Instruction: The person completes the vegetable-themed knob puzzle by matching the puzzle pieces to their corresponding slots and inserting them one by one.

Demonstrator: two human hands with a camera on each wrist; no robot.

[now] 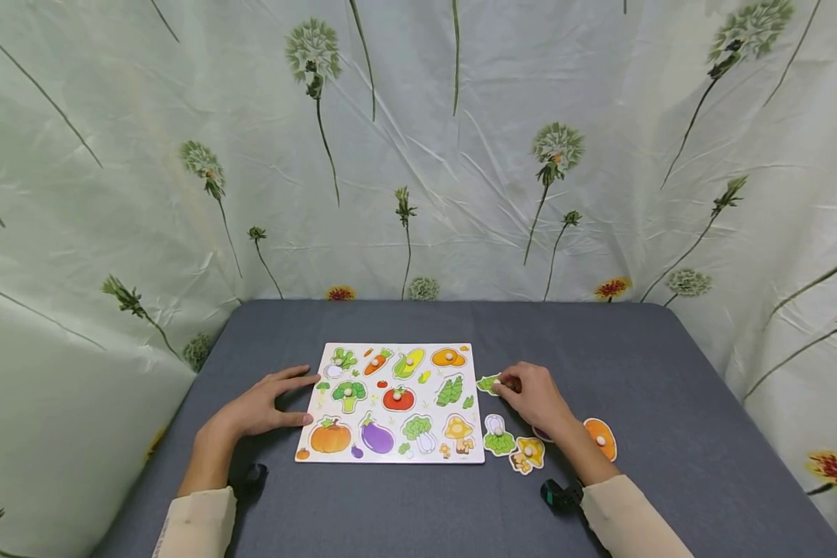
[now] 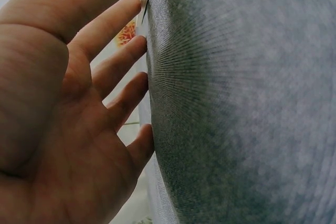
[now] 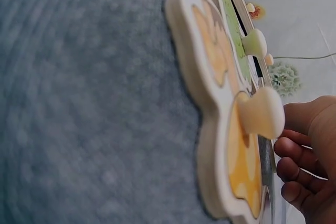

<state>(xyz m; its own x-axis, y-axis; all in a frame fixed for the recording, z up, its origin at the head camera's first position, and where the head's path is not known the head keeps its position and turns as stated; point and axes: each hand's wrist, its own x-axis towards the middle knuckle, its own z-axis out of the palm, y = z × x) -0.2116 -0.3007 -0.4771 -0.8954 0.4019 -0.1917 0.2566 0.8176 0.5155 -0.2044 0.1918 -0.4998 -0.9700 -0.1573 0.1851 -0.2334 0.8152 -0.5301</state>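
A white wooden vegetable puzzle board (image 1: pixel 421 457) lies on the table. At its left edge my left hand (image 1: pixel 260 403) has spread, relaxed fingers, with index fingertip and thumb right at the board; the left wrist view shows the other fingers (image 2: pixel 123 66) extended along the cloth. My right hand (image 1: pixel 537 395) pinches a green leafy-looking puzzle piece (image 1: pixel 486 384) just off the board's right edge. Near that hand lie a bok choy piece (image 1: pixel 498 438) and a mushroom piece (image 1: pixel 528 453), whose round knob (image 3: pixel 265 113) stands large in the right wrist view.
An orange pumpkin-coloured piece (image 1: pixel 600 439) lies right of my forearm, and a purple piece (image 1: pixel 542 435) is partly hidden under it. Knobbed pieces such as the tomato (image 1: pixel 398 400) and broccoli (image 1: pixel 349 397) sit in the board. A dandelion-print curtain (image 1: pixel 418 155) hangs behind the grey table (image 1: pixel 390 511).
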